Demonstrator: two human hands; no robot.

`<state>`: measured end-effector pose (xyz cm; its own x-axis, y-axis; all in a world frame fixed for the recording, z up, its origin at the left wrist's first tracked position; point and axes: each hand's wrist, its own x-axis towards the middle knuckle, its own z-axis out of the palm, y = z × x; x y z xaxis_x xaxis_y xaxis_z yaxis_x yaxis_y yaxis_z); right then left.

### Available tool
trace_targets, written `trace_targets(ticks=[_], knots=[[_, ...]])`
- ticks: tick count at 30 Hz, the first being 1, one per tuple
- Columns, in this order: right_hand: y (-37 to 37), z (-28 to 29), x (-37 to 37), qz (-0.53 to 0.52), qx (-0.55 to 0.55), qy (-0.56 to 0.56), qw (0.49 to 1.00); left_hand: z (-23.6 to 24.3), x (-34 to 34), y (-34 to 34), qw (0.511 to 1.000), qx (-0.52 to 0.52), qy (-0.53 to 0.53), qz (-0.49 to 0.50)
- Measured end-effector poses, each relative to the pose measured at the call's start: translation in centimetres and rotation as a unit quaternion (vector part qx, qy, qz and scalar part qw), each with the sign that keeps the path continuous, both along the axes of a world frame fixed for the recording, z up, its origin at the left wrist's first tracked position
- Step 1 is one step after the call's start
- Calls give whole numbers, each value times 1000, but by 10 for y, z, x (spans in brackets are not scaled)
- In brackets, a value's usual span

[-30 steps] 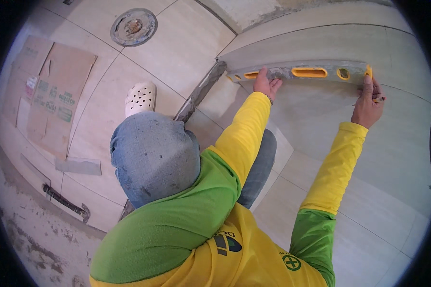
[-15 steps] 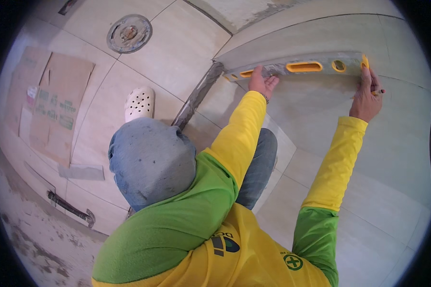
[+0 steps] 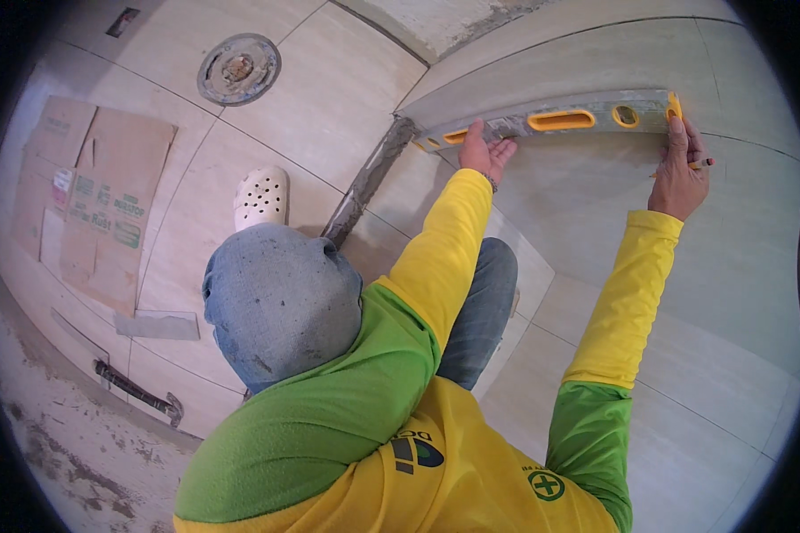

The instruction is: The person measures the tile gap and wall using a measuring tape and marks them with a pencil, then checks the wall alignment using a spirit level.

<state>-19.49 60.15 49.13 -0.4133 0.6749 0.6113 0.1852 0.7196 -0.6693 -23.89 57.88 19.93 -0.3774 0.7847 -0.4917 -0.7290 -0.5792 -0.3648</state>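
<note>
A grey spirit level (image 3: 587,108) with yellow-rimmed openings lies lengthwise against the large pale wall tile (image 3: 587,186). My left hand (image 3: 486,155) grips its lower edge near the left part, thumb up over the face and fingers beneath. At the right end, my right hand (image 3: 682,169) closes on the yellow end cap. A slim reddish pencil (image 3: 702,163) sticks out from between the fingers of that hand. Smears of grey dirt mark the level's face.
A dark mortar-smeared strip (image 3: 364,182) crosses the floor by the level's left end. Round metal drain plate (image 3: 238,69), flattened cardboard (image 3: 111,209), a grey offcut (image 3: 157,326) and a hammer (image 3: 140,392) lie to the left. My bent knee (image 3: 280,298) and pale clog (image 3: 262,197) are nearby.
The whole view has shifted slightly. Both hands keep their holds on the level, which shows no clear movement against the wall.
</note>
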Motion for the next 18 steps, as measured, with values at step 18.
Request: trace_targets(ticks=[18], knots=[[7,7,5,-58,26,-34,997,-11,-8,5,999,-7,35,-35]])
